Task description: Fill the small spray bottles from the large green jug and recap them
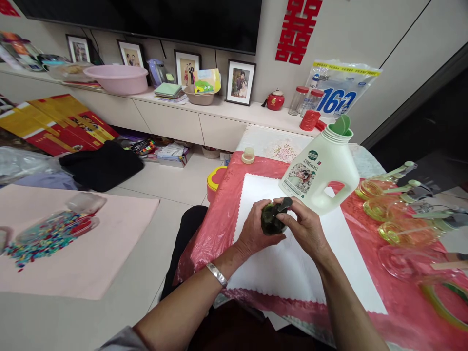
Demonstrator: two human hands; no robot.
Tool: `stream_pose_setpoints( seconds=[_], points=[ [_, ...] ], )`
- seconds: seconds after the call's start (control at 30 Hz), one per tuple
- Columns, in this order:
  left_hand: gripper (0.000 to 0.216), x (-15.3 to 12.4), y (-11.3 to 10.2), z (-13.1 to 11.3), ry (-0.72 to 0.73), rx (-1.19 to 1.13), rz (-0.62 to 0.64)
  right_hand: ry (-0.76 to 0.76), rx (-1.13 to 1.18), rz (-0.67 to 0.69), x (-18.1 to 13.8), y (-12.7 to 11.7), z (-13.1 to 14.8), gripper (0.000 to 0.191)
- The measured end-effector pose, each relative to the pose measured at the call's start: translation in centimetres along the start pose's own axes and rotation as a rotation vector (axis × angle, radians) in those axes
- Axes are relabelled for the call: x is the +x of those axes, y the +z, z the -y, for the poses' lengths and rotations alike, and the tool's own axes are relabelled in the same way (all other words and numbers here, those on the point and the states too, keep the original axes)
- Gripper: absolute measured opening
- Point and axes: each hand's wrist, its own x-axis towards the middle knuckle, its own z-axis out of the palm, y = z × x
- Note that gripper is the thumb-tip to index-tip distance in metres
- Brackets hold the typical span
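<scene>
My left hand [256, 226] is wrapped round a small dark green pump bottle [269, 220], over a white scalloped sheet [270, 273]. My right hand [306, 225] has its thumb and fingers closed on the bottle's black pump head [284, 204]. Just beyond my hands, a large pale green detergent jug [314, 163] stands uncapped, with a green piece sticking out of its mouth. A whitish cap [247, 155] sits near the table's far left corner.
Several yellowish clear pump bottles [398, 207] lie along the table's right side, near a roll of tape [448, 302]. Red plastic [212, 234] covers the table. To the left, coloured bits [47, 239] spill over a pink surface [109, 263]. A cabinet [175, 114] runs behind.
</scene>
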Motion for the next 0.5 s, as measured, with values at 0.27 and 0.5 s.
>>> stream_pose_setpoints(
  seconds=[0.27, 0.5],
  points=[
    [0.096, -0.07, 0.39, 0.15, 0.022, 0.03, -0.045, -0.021, -0.052, -0.038, -0.42, 0.16, 0.31, 0.024],
    [0.096, 0.01, 0.2, -0.04, 0.015, 0.018, -0.033, -0.033, -0.06, -0.05, -0.32, 0.17, -0.02, 0.023]
  ],
)
